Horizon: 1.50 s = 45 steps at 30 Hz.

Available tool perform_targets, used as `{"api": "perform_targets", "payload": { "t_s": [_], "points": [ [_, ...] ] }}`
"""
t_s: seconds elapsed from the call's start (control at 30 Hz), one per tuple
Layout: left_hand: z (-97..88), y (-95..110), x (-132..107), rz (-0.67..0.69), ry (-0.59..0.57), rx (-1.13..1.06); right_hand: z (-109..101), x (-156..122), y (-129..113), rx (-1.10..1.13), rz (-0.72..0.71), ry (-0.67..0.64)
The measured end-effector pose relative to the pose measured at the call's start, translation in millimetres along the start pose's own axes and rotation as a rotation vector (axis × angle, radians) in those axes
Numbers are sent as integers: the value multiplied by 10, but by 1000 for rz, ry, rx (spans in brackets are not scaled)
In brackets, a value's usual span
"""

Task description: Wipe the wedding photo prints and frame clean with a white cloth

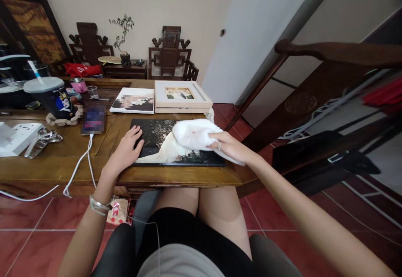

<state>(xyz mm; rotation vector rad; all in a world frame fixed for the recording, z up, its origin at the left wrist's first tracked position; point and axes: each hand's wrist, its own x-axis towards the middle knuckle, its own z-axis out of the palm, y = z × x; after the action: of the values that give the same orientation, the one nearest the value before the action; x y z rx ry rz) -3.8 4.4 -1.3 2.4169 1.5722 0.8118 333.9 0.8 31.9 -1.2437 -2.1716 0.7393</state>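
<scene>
A dark photo panel (153, 136) lies flat on the wooden table before me, printed with a pale, flowing gown. My left hand (128, 146) rests on its left edge, fingers spread out. Bunched in my right hand (229, 145) is a white cloth (193, 134), which lies over the right part of the panel and hides much of the picture there. The fingers of that hand are pressed into the cloth.
Behind the panel are a white-edged photo print (133, 100) and a framed picture on a box (184, 97). To the left stand a phone (93, 120) on a white cable, a lidded black cup (52, 97) and a power strip (23, 136). A wooden rack (301, 97) rises at right.
</scene>
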Motion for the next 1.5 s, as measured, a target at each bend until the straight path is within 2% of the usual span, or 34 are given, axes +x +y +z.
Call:
{"api": "perform_targets", "payload": {
  "t_s": [0.1,0.2,0.3,0.37,0.5,0.67,0.77,0.87,0.97,1.1,1.2,1.3,1.4,1.5],
  "points": [
    [-3,0,-3,0,-2,16,-32,426,121,40,9,64],
    [-9,9,-3,4,3,15,-42,697,235,42,20,102],
    [-16,22,-3,-1,2,9,-43,783,279,29,32,131],
    [-17,27,-2,-9,3,1,-33,737,244,11,34,133],
    [-7,20,-1,-24,6,-9,27,396,64,-40,27,111],
    [4,14,0,-24,8,-12,150,-401,-128,-125,-25,25],
    [2,20,-2,-20,2,-2,200,-833,-164,-138,18,17],
    [-1,18,-4,-12,-2,8,189,-972,-144,-123,43,-13],
    [-3,10,-8,-2,6,4,115,-753,-103,-108,60,7],
    [-14,14,-14,-1,3,1,-1,-137,-42,-40,-3,-37],
    [-28,29,-17,-6,-10,9,-44,319,47,26,-2,8],
    [-38,39,-15,-9,-18,13,-55,640,155,33,13,60],
    [-43,47,-11,-17,-18,10,-42,765,189,11,17,90],
    [-44,55,-7,-26,-14,3,-2,664,96,-28,16,77]
  ]
}}
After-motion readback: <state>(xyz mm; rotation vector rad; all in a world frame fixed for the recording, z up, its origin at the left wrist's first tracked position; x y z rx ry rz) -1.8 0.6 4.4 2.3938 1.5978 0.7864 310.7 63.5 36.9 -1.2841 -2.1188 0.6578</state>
